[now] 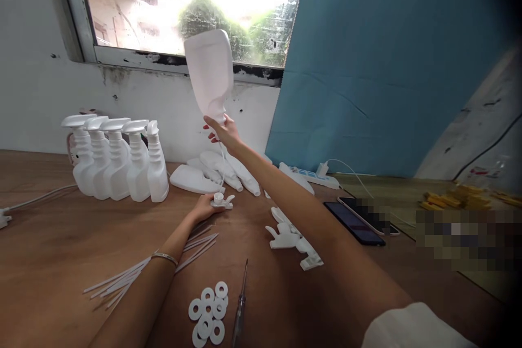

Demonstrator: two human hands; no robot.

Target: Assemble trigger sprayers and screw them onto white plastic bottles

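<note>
Spray bottle [210, 68]: inverted, long axis slightly tilted, above trigger head [219, 200].
Right hand [227, 133]: gripping bottle near neck.
Left hand [203, 209]: gripping trigger head.

The right hand [224, 133] is raised, fingers curled, on an outstretched right arm [297, 204]. Lower down, the left hand [203, 208] reaches forward, gripping.

1 camera, head-worn, facing forward and down across the tabletop [44, 250]. Tabletop at close range; window [196, 11] farther off, upper frame.
</note>
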